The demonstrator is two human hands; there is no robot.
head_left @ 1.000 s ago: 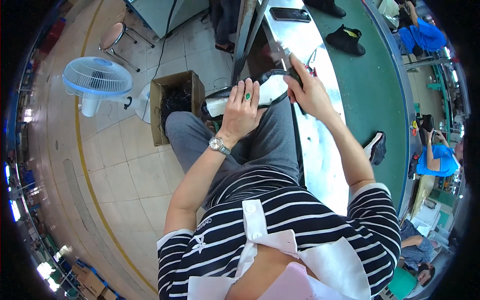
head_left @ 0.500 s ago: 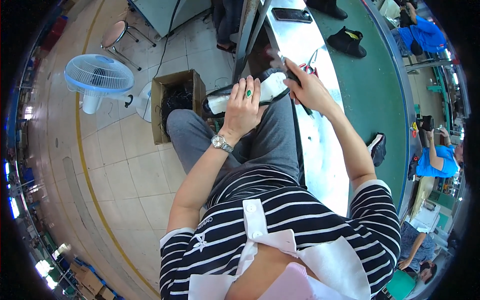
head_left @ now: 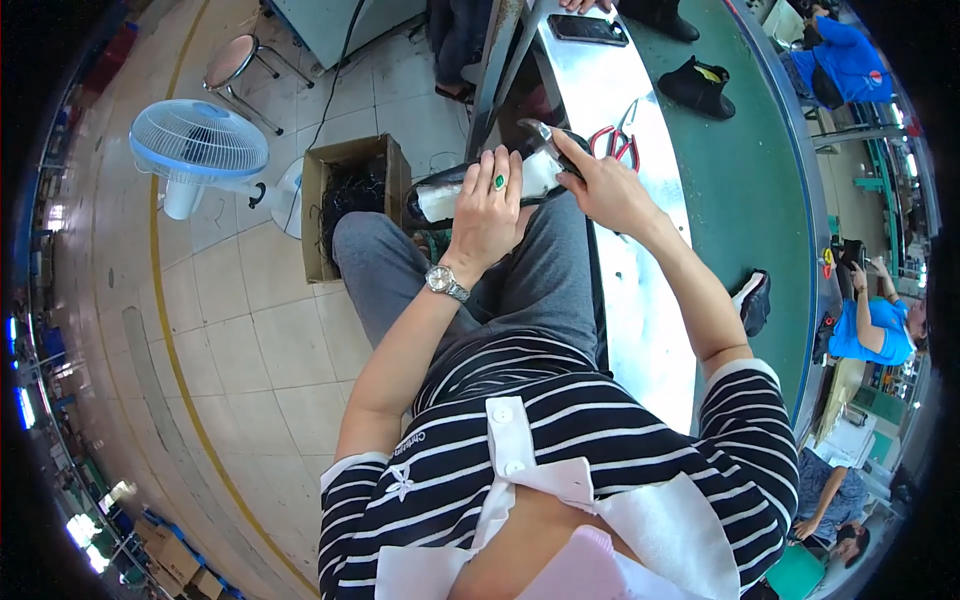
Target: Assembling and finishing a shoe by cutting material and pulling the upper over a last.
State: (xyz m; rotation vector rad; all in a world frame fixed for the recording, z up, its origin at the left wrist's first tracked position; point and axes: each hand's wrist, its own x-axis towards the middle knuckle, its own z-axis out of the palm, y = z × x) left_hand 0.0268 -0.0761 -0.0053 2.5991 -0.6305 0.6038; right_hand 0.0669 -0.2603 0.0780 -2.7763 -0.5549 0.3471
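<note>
A dark shoe (head_left: 437, 203) with a white underside facing up rests across my lap, near my knees. My left hand (head_left: 487, 205), with a ring and a wristwatch, lies over its middle and holds it, the fingers close together. In my right hand (head_left: 607, 188) is a hammer-like tool (head_left: 536, 128) with a curved metal head and a dark handle. The tool's head is at the shoe's right end. My right fingers wrap its handle, which is mostly hidden. Whether the metal touches the shoe I cannot tell.
Red-handled pliers (head_left: 617, 148) and a black phone (head_left: 587, 29) lie on the metal bench (head_left: 650, 330) to my right. Beyond it, a green conveyor belt (head_left: 740, 190) carries dark shoes (head_left: 697, 87). A cardboard box (head_left: 318, 220) and a fan (head_left: 200, 145) stand left. Other people work nearby.
My right hand has come left and slightly down, bringing the tool's head to the shoe's right end. Another person's fingers now show beside the phone. My left hand stays on the shoe.
</note>
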